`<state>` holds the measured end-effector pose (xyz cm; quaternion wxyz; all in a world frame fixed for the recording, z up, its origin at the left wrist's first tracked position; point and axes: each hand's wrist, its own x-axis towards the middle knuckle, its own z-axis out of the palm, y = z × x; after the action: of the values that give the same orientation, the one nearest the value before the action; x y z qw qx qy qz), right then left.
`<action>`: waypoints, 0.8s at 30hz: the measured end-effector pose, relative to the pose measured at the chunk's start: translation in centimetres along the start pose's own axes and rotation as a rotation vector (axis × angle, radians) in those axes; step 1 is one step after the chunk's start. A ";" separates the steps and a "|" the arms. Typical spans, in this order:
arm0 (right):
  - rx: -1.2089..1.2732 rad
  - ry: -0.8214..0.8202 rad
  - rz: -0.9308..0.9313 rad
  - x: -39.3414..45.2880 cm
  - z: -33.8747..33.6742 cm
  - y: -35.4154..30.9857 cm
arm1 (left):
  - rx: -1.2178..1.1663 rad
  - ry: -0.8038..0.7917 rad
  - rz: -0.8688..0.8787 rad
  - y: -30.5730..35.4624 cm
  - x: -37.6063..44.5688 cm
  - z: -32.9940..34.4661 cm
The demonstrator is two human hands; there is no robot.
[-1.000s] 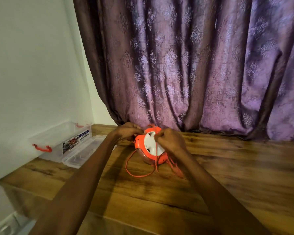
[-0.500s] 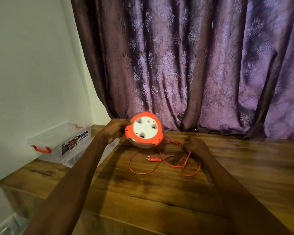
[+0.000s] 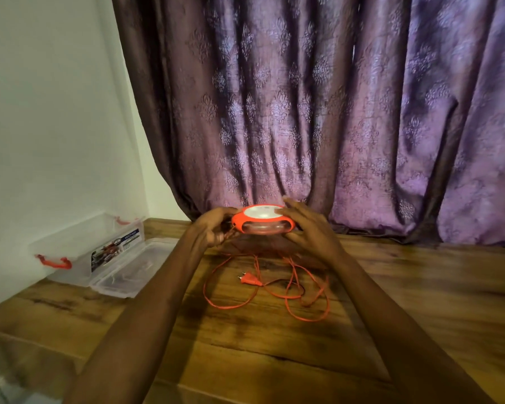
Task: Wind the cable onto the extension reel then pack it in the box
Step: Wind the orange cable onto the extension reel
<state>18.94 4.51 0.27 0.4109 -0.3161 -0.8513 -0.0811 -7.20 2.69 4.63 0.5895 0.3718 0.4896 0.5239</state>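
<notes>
We see the round orange-and-white plastic extension reel (image 3: 263,220) held flat above the wooden table (image 3: 420,287), in front of the purple patterned curtain (image 3: 303,112). Our left hand (image 3: 213,228) grips its left edge with curled fingers; our right hand (image 3: 306,228) lies against its right side, fingers spread and fairly straight. The thin orange cable (image 3: 289,290) sprawls in crossed loops below, plug (image 3: 250,279) among them — winding now could pull a knot tight. The clear plastic box (image 3: 85,246) waits at left.
</notes>
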 end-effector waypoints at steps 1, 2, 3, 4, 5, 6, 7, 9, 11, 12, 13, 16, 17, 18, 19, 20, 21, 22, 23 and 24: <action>0.044 -0.007 -0.011 0.0 -0.2 0.2 | 0.008 -0.018 0.004 -0.1 0.1 0.3; 0.080 -0.012 0.005 -0.2 -0.3 0.3 | 0.026 -0.029 0.012 -0.3 0.2 0.5; 0.096 -0.013 0.041 -0.5 -0.4 0.4 | 0.066 -0.033 0.022 -0.4 0.2 0.6; 0.099 -0.008 0.091 -0.7 -0.4 0.6 | 0.127 -0.035 0.041 -0.6 0.3 0.8; 0.110 -0.001 0.155 -1.0 -0.3 0.8 | 0.197 -0.034 0.069 -0.7 0.4 1.0; 0.134 0.014 0.225 -1.3 -0.2 1.0 | 0.261 -0.027 0.106 -0.7 0.6 1.1; 0.169 0.034 0.296 -1.6 -0.2 1.2 | 0.316 -0.005 0.162 -0.8 0.8 1.3; 0.261 0.080 0.413 -2.2 -0.1 1.8 | 0.435 0.096 0.354 -0.9 1.6 1.3; 0.391 0.139 0.507 -2.6 -0.1 2.5 | 0.527 0.243 0.565 -1.3 2.2 0.9; 0.476 0.173 0.555 -2.7 -0.3 2.8 | 0.527 0.306 0.644 -1.5 2.4 0.6; 0.567 0.205 0.604 -2.8 -0.5 3.0 | 0.508 0.344 0.699 -1.7 2.4 0.5; 0.834 0.298 0.738 -3.1 -1.0 3.1 | 0.392 0.210 0.655 -2.4 1.8 1.1; 0.896 0.329 0.775 -3.3 -1.3 3.0 | 0.336 0.111 0.584 -2.7 1.5 1.6; 0.942 0.351 0.810 -3.5 -1.5 3.0 | 0.300 0.024 0.505 -3.1 1.2 2.1; 0.975 0.359 0.844 -3.8 -1.7 3.0 | 0.291 -0.038 0.432 -3.7 0.9 2.6; 0.996 0.356 0.874 -4.1 -1.9 3.2 | 0.307 -0.076 0.371 -4.3 0.8 3.3; 1.010 0.350 0.896 -4.4 -2.1 3.3 | 0.325 -0.103 0.328 -5.0 0.9 3.9; 1.025 0.345 0.912 -4.6 -2.3 3.4 | 0.331 -0.128 0.303 -5.7 1.0 4.6; 1.041 0.342 0.925 -4.9 -2.6 3.6 | 0.307 -0.158 0.291 -6.4 1.2 5.4; 1.060 0.340 0.933 -5.1 -2.8 3.8 | 0.259 -0.196 0.291 -6.9 1.5 6.2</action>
<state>25.37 3.96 -2.19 0.6272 -0.3879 -0.4773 0.4779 0.55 3.42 -0.69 0.4997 0.5604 0.4342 0.4977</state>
